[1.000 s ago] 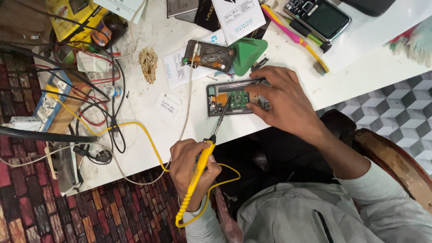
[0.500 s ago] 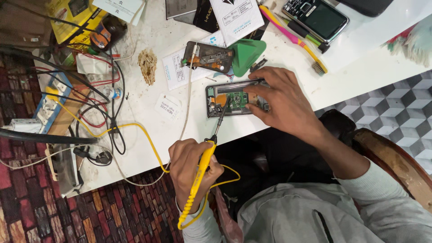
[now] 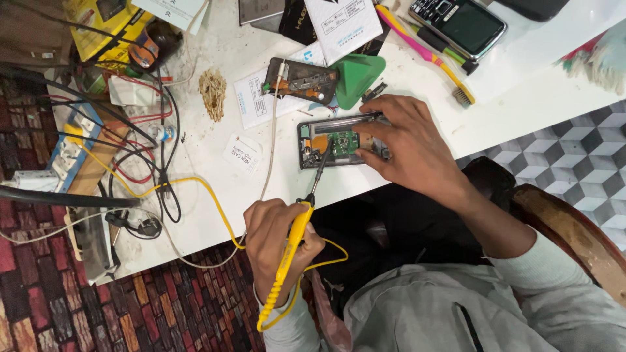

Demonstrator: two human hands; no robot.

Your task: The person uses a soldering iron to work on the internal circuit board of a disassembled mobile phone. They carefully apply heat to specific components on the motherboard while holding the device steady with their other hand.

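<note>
Opened phone [image 3: 339,142] half hidden under right hand [image 3: 407,153], soldering iron [image 3: 297,238] tip touching board

Opened phone near the worktop's front edge, clutter behind and to the left.

The opened phone [image 3: 339,142] lies on the worktop [image 3: 521,104], the right hand [image 3: 407,146] on its right end, the left hand [image 3: 277,238] in front holding a soldering iron [image 3: 297,231] whose tip meets the phone. Just behind lie a second phone body [image 3: 301,80] and a triangular pick [image 3: 360,77]; a toothbrush [image 3: 427,55] and keypad phone [image 3: 460,25] lie further back right. A power strip [image 3: 68,140] and cables [image 3: 156,130] lie left.
</note>
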